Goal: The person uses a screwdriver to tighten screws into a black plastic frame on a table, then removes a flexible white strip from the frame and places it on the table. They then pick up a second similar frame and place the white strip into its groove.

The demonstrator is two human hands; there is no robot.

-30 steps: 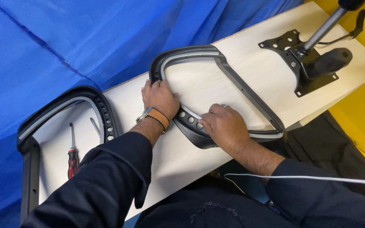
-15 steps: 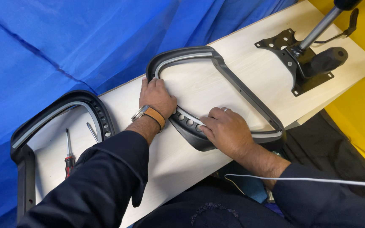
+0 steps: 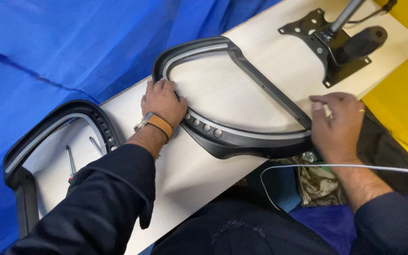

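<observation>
A black loop-shaped chair armrest frame (image 3: 242,141) lies flat on a pale wooden board (image 3: 190,174). My left hand (image 3: 164,101), with a watch on a tan strap, presses on the frame's left curve, fingers bent over its rim. My right hand (image 3: 338,123) is at the frame's right end by the board's near edge. Its fingers are spread and hold nothing, the fingertips over the frame's corner.
A second black armrest frame (image 3: 57,123) lies at the left, with a red-handled screwdriver (image 3: 71,163) and a metal key (image 3: 95,145) inside it. A black chair seat mechanism (image 3: 336,47) sits at the back right. Blue cloth (image 3: 72,47) lies behind, and a white cable (image 3: 355,166) crosses my lap.
My right hand slid from the frame's lower middle to its right end and opened. My left hand stayed on the left curve. The view shifted closer.
</observation>
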